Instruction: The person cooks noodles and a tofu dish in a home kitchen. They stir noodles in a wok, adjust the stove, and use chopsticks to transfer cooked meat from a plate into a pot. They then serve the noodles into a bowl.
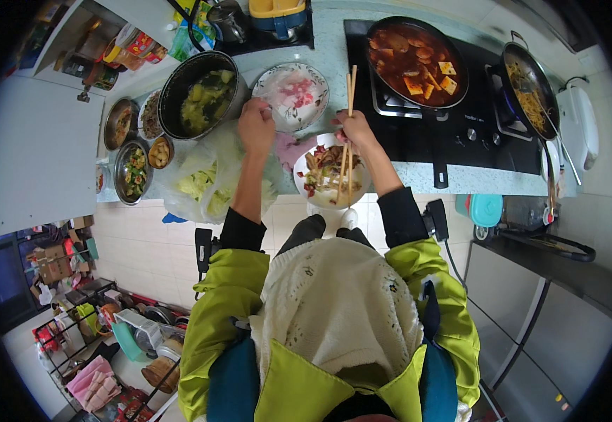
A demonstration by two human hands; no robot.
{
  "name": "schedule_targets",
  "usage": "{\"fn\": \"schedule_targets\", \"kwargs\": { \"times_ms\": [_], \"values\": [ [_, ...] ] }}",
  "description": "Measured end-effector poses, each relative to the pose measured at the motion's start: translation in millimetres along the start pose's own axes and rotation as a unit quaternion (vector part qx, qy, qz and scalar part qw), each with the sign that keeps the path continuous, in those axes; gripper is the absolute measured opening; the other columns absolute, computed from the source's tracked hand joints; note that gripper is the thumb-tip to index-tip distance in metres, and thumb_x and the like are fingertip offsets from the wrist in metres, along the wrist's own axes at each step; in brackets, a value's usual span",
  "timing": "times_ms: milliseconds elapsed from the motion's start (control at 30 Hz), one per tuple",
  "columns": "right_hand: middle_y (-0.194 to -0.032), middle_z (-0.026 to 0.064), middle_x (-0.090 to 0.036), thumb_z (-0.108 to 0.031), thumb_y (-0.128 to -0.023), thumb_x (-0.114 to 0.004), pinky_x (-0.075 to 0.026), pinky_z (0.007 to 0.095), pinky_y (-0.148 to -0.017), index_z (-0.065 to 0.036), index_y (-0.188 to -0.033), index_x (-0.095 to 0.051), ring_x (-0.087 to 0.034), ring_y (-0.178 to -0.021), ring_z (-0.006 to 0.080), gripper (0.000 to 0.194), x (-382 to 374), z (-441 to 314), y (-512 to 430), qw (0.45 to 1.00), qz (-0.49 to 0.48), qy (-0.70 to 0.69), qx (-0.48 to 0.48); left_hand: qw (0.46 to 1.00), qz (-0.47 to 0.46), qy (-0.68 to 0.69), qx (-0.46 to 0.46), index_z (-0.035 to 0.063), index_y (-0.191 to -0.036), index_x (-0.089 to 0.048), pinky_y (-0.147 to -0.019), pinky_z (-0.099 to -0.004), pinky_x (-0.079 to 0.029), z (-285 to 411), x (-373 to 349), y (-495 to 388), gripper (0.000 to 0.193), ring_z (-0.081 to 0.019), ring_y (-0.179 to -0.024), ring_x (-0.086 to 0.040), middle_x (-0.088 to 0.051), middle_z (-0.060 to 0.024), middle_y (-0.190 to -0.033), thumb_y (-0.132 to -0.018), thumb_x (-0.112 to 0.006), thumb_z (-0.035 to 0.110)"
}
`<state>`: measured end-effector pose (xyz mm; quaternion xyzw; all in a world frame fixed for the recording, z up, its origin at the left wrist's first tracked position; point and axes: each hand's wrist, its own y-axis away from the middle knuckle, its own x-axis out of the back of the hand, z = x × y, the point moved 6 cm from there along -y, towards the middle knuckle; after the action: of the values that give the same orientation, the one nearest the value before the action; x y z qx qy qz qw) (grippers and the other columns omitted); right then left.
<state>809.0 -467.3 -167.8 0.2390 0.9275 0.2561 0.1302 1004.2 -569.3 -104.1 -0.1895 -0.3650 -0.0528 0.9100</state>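
My left hand [257, 126] pinches the edge of clear plastic film at the left side of a patterned plate [290, 120]. Pinkish-red pieces, seemingly raw meat, lie on that plate with the film. My right hand [356, 129] grips a pair of wooden chopsticks [350, 95], which slant down over a white bowl [306, 196] of cooked food with red chilies. A pink cloth [287, 150] lies between the plate and the bowl. Left of my left hand stands a dark pot [171, 100] with greens in liquid, and a plastic bag [177, 198] of leafy vegetable sits below it.
On the black gas hob [411, 142] stand a pan [467, 79] of red stew with tofu-like pieces and a wok [509, 53] of shredded food. Their handles reach toward the counter's front edge. Several small dishes, including a steel bowl [117, 182], stand at the left.
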Motion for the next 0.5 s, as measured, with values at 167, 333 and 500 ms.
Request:
{"fn": "schedule_targets", "kwargs": {
  "times_ms": [167,333,500],
  "values": [
    [-0.057,0.0081,-0.048,-0.009,-0.086,-0.046,-0.031,0.0279,-0.033,0.005,-0.078,-0.048,-0.04,-0.038,0.014,0.016,-33.4,19.3,-40.6,0.995,-0.057,-0.045,-0.064,1.0,-0.002,0.02,-0.02,0.0016,-0.092,-0.05,-0.085,-0.0414,-0.042,1.0,-2.1,-3.9,0.021,-0.0374,-0.103,-0.051,-0.051,-0.0239,-0.115,-0.072,-0.055,-0.001],
    [-0.051,0.0069,-0.043,-0.012,-0.086,-0.048,-0.029,0.0288,-0.032,0.004,-0.074,-0.047,-0.04,-0.037,0.0144,0.02,-39.3,12.1,-52.1,0.999,0.012,0.016,-0.047,0.996,0.025,0.043,-0.068,0.0007,-0.09,-0.049,-0.091,-0.0394,-0.038,2.5,6.9,-17.5,0.017,-0.0397,-0.114,-0.043,-0.042,-0.0298,-0.123,-0.074,-0.052,-0.003],
    [-0.052,0.0054,-0.044,-0.013,-0.086,-0.05,-0.028,0.0269,-0.031,0.003,-0.073,-0.048,-0.04,-0.038,0.0122,0.021,-13.5,4.6,-42.6,1.0,0.015,-0.013,-0.013,0.979,0.146,0.145,-0.001,-0.0013,-0.091,-0.047,-0.086,-0.0331,-0.041,-6.9,25.5,-42.8,0.012,-0.0302,-0.102,-0.051,-0.05,-0.0232,-0.111,-0.08,-0.05,-0.001]
  ]
}}
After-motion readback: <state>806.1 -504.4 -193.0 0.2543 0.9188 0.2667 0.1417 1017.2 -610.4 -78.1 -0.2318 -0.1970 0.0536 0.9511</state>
